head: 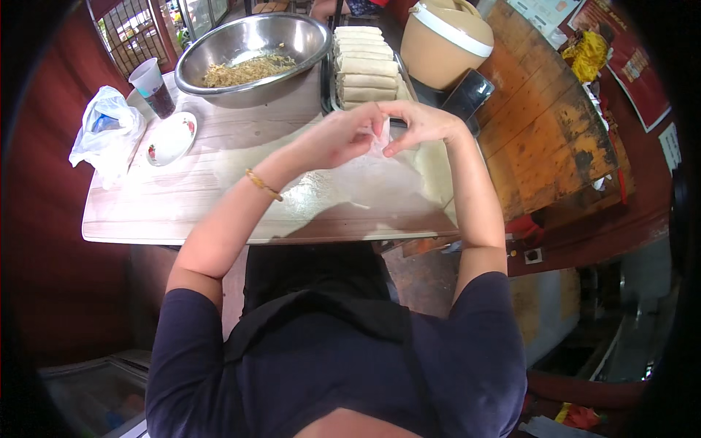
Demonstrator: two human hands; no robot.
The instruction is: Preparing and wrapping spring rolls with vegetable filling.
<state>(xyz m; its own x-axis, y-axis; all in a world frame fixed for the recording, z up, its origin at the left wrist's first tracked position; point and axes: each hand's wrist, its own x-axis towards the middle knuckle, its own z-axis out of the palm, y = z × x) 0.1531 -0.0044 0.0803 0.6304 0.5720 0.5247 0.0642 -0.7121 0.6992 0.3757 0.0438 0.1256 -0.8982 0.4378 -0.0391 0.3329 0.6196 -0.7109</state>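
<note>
My left hand (342,137) and my right hand (424,126) meet over the table, both pinching a thin, translucent sheet of wrapper (383,169) that hangs down to the tabletop. More pale wrapper sheets (435,164) lie flat at the right, partly under my right arm. Just beyond my hands, a dark tray (327,93) holds several pale rolled wrappers (368,65) in a row. A steel basin (249,90) with shredded filling (246,71) stands at the back left.
At the left are a plastic bag (109,128), a cup of dark drink (153,90) and a small floral plate (172,139). A tan, lidded container (443,49) and a phone (468,93) are at the back right, beside a worn wooden surface (547,126).
</note>
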